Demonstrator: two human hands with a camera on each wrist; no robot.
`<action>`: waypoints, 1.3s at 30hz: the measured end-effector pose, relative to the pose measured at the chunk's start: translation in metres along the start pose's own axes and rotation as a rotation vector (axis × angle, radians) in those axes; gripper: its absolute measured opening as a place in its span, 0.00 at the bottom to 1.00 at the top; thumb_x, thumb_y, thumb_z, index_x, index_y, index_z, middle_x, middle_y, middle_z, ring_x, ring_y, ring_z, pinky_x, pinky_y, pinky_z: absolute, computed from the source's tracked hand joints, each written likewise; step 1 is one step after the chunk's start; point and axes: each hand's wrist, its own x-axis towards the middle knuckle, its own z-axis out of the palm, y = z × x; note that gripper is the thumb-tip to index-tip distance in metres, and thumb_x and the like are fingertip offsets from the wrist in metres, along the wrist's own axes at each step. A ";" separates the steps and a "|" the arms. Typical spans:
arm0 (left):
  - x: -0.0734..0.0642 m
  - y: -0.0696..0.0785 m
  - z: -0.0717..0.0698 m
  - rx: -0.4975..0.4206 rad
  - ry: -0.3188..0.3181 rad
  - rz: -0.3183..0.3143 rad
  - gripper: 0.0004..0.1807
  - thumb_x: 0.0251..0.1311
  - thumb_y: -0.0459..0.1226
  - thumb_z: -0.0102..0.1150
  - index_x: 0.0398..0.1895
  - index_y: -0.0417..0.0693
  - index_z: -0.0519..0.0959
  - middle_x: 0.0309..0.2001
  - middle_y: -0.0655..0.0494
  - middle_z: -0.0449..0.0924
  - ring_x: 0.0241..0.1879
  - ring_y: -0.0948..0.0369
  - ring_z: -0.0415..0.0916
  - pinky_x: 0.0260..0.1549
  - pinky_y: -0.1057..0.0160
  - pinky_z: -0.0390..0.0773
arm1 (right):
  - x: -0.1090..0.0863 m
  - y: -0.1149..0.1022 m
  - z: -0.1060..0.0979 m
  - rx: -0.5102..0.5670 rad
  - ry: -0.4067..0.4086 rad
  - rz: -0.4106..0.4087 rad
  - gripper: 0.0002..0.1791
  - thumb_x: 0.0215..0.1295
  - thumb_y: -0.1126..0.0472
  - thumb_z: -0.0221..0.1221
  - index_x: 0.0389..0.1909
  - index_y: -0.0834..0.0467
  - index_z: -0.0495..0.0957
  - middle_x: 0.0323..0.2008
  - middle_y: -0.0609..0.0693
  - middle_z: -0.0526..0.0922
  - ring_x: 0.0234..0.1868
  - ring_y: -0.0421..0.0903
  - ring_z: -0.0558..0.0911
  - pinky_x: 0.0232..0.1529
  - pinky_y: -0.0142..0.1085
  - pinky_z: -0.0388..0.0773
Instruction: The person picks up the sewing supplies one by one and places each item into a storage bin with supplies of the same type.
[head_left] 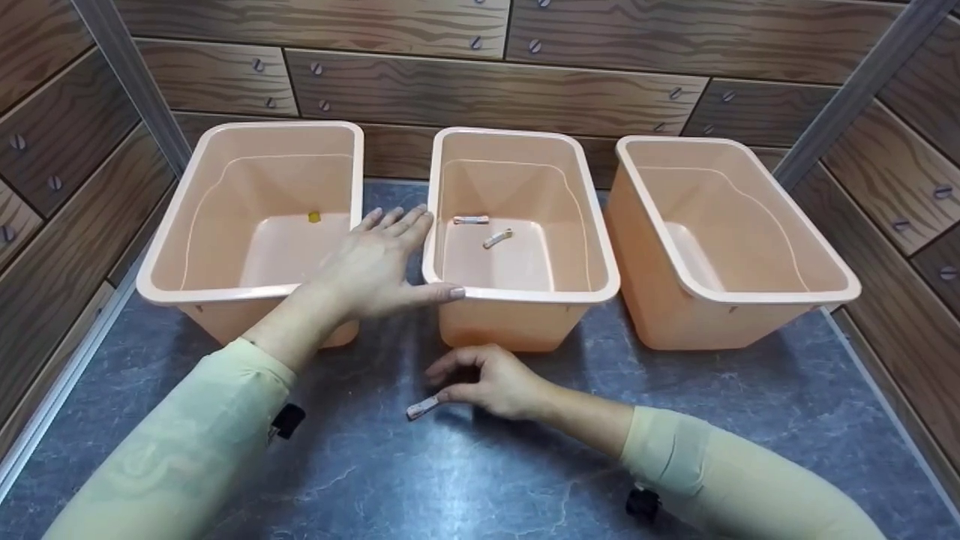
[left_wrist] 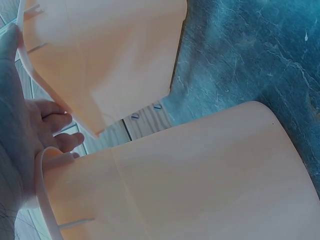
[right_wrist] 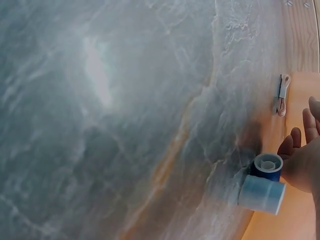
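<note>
In the head view my left hand (head_left: 379, 266), fingers straight, spans the gap between the left bin (head_left: 169, 277) and the middle bin (head_left: 517, 295); its thumb lies at the middle bin's front rim. My right hand (head_left: 499, 382) is low in front of the middle bin, fingers loosely bent. A small thread skein (head_left: 422, 407) with a white paper band lies at its thumb tip; in the right wrist view the skein is apart from the fingers (right_wrist: 308, 125). Close below that hand are a dark blue spool (right_wrist: 267, 167) and a light blue spool (right_wrist: 261, 195), hidden in the head view.
Two banded skeins, one straight (head_left: 471, 220) and one bent (head_left: 497, 238), lie in the middle bin. A small yellow piece (head_left: 313, 217) is in the left bin. The right bin (head_left: 772, 298) stands farther along. Wood-patterned walls (head_left: 495, 82) enclose the marbled table (head_left: 360, 480).
</note>
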 end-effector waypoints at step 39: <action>0.002 0.000 0.001 0.012 0.003 -0.002 0.68 0.58 0.83 0.43 0.85 0.39 0.55 0.83 0.42 0.54 0.83 0.46 0.50 0.81 0.44 0.46 | 0.002 0.017 0.000 -0.046 -0.045 0.074 0.15 0.62 0.65 0.75 0.51 0.55 0.90 0.45 0.46 0.91 0.37 0.40 0.80 0.37 0.27 0.75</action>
